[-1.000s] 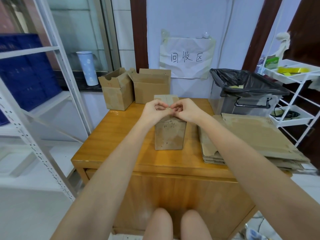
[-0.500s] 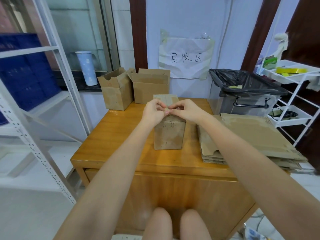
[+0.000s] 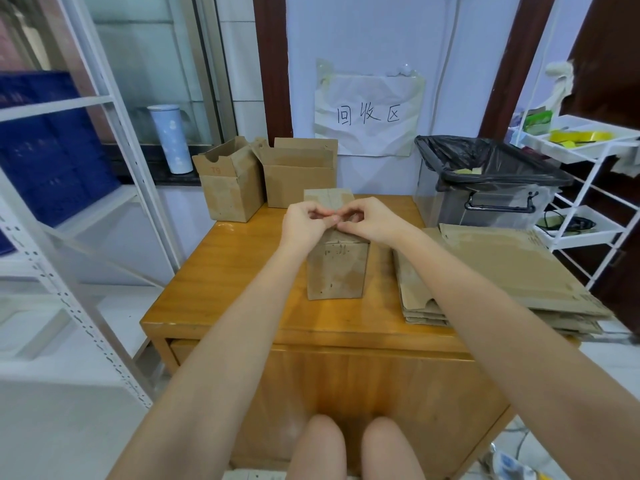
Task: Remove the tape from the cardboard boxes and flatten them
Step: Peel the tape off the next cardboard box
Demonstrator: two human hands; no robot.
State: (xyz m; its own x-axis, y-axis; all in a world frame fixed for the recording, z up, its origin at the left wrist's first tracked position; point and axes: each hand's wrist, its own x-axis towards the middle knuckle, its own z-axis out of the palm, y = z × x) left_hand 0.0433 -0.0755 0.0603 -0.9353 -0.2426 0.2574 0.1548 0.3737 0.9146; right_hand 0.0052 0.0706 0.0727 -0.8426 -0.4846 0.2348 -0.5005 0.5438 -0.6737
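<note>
A wooden bench point(image 3: 242, 271) is standing against a pale wall. A crumpled paper sign point(image 3: 369, 114) with handwritten characters is hanging on that wall. At the bench's far right corner a grey bin point(image 3: 485, 202) lined with a black bag point(image 3: 485, 157) is sitting. A white wire cart point(image 3: 588, 188) is standing to the right, carrying yellow and green items on its top tray. A white metal shelf point(image 3: 86, 174) is rising on the left, with blue crates point(image 3: 52, 150) behind it. A pale blue tumbler point(image 3: 170, 143) is standing on a dark ledge.
</note>
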